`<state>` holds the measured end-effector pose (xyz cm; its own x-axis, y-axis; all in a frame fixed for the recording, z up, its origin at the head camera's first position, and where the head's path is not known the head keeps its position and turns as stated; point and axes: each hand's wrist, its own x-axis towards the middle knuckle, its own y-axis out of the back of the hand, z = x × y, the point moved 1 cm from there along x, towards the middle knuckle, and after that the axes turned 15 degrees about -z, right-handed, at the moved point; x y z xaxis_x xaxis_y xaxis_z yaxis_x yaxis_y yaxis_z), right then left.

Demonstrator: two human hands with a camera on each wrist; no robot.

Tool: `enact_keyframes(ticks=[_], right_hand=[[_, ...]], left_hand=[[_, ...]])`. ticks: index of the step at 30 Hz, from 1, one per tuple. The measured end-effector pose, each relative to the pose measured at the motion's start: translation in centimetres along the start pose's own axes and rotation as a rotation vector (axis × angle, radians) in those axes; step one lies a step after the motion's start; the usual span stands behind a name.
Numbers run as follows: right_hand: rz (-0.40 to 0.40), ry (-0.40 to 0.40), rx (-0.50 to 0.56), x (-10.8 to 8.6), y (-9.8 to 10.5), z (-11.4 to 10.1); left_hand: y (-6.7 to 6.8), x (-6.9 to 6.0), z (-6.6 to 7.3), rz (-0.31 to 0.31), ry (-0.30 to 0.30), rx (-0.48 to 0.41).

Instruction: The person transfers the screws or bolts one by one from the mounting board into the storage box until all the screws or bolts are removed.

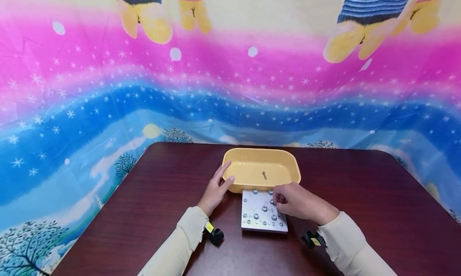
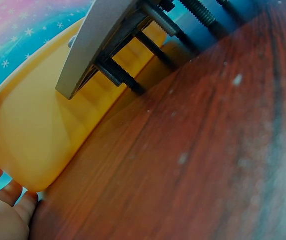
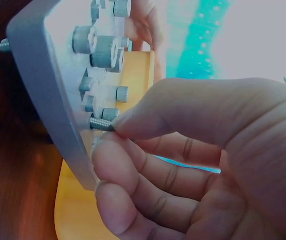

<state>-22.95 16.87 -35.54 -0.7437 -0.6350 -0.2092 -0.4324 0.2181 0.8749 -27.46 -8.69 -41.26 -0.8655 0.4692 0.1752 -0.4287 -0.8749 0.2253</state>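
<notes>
A silver metal plate (image 1: pixel 257 218) is fitted with several socket-head screws. In the left wrist view, threaded shanks (image 2: pixel 123 75) stick out under it. My right hand (image 1: pixel 300 202) is over the plate's right edge. Its thumb and fingers pinch a small screw (image 3: pixel 102 123), whose threaded end points at the plate's top face; the head is hidden by the fingers. My left hand (image 1: pixel 215 190) holds the left end of a yellow plastic tray (image 1: pixel 296 168), with fingers over the rim and against the outer wall. One loose screw (image 1: pixel 264 175) lies inside the tray.
Plate and tray are on a dark reddish-brown table (image 1: pixel 173 180), the tray directly behind the plate. A black wrist camera (image 1: pixel 216 236) sits below the left sleeve, another (image 1: pixel 310 240) by the right one. A printed cloth (image 1: pixel 216 87) hangs behind the table.
</notes>
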Motion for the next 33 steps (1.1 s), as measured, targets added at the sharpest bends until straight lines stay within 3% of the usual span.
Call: enact_keyframes(ticks=[14, 23, 28, 33], right_hand=[[0.038, 0.023, -0.008, -0.3, 0.3, -0.2], [0.067, 0.022, 0.023, -0.3, 0.7, -0.2], [0.104, 0.006, 0.034, -0.2, 1.0, 0.0], [0.177, -0.003, 0.033, 0.0, 1.3, 0.4]], left_hand=[[-0.1, 0.0, -0.2, 0.004, -0.009, 0.011], [-0.1, 0.0, 0.1, 0.043, 0.006, 0.061], [-0.2, -0.1, 0.3, 0.051, -0.003, 0.055], [-0.2, -0.3, 0.3, 0.062, 0.031, 0.046]])
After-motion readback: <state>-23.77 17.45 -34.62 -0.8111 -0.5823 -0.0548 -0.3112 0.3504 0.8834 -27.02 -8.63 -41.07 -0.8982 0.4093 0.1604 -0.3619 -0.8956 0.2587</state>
